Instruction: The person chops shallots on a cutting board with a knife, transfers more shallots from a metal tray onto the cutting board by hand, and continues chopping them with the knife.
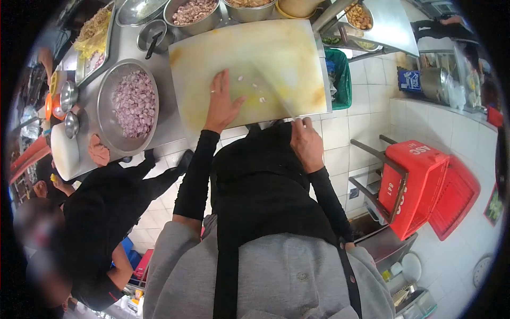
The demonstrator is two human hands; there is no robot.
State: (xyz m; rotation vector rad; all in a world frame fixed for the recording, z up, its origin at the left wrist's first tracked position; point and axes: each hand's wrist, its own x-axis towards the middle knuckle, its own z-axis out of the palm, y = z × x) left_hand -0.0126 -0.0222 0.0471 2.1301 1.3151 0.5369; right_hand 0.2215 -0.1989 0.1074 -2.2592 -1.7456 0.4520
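Observation:
A large, stained white cutting board (204,56) lies at the counter's edge in front of me. My left hand (223,106) rests on its left half, fingers stretched out and nothing in them. In my right hand (307,142), closed at the board's near edge, is the handle of a knife (277,95). The blade points away over the board and looks smeared by motion. A few small pale pieces (262,99), perhaps onion, lie between my left hand and the blade. Left of the board, a metal colander (106,119) holds chopped purple-white onion (134,103).
Metal pots (204,24) of chopped food line the board's far side. A small pot (150,34) with a black handle stands nearby. A green-lined bin (344,80) sits to the right, with red crates (414,181) nearer me. Co-workers in black (117,207) stand close on my left.

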